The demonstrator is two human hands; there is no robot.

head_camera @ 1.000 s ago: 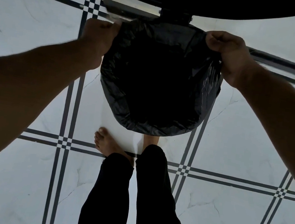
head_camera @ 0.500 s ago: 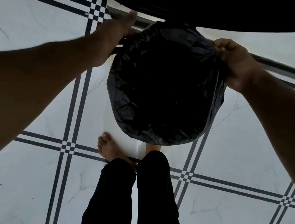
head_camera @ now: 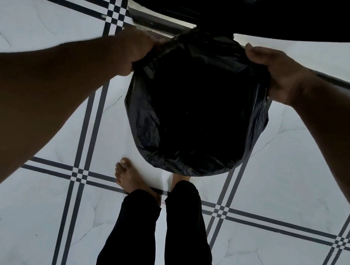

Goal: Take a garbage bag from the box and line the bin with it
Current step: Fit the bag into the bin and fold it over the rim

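Gripping garbage bag hem again with left hand, open half a second ago | right hand pinching upper-right hem | bin nearly lined

1. The left hand reached forward, arm extended, fingers curled in a grip.
2. The right hand mirrored it opposite, fingers curled, pinching.
3. Both bare forearms stretched out.

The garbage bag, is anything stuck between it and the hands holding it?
No, nothing visible is. The left hand and the right hand each grip the garbage bag directly at its top edge, on opposite sides.
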